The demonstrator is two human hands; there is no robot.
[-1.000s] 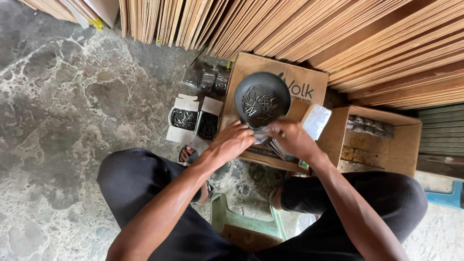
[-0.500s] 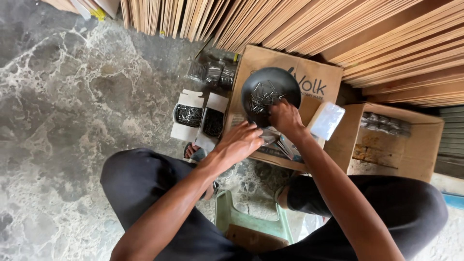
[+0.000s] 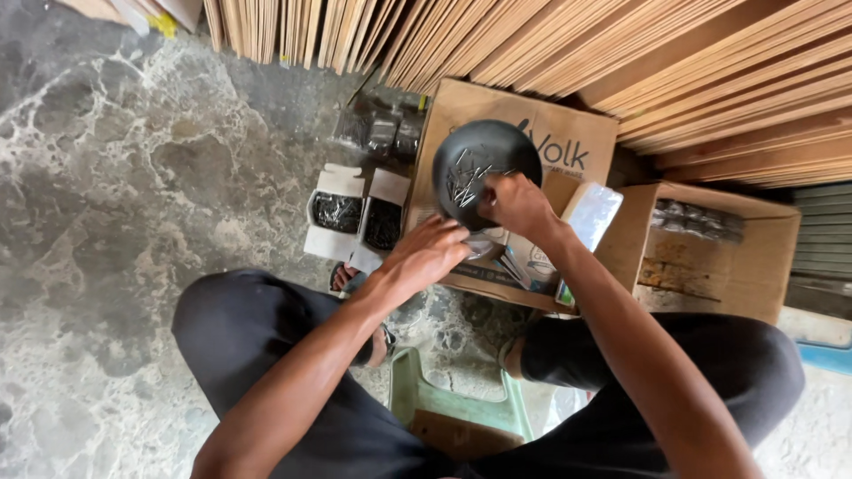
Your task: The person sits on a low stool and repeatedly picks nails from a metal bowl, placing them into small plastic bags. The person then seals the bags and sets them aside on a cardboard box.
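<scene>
The round black bowl (image 3: 484, 170) sits on top of a flattened brown cardboard box (image 3: 532, 133), mouth facing up toward the camera, so no real long axis to speak of. Inside it is a scatter of thin silvery metal nails (image 3: 466, 182) lying at all angles, most of them bunched toward the left half of the bowl.

The person's right hand (image 3: 517, 202) is at the bowl's lower right rim, fingers curled in as if pinching something; can't tell what's in the grip, if anything. The left hand (image 3: 429, 255) is just below the bowl, fingers bent down onto a small crinkly clear plastic bag (image 3: 484, 246), loosely closed on it.

Left of the box there are two small open white cartons (image 3: 357, 211) full of dark nails, standing on the mottled grey marble-look floor (image 3: 115, 177). Behind everything is a stack of pale plywood sheets (image 3: 550, 44) on edge. An open brown cardboard box (image 3: 710, 248) sits to the right, and a green plastic stool (image 3: 457, 404) shows between the person's legs.
</scene>
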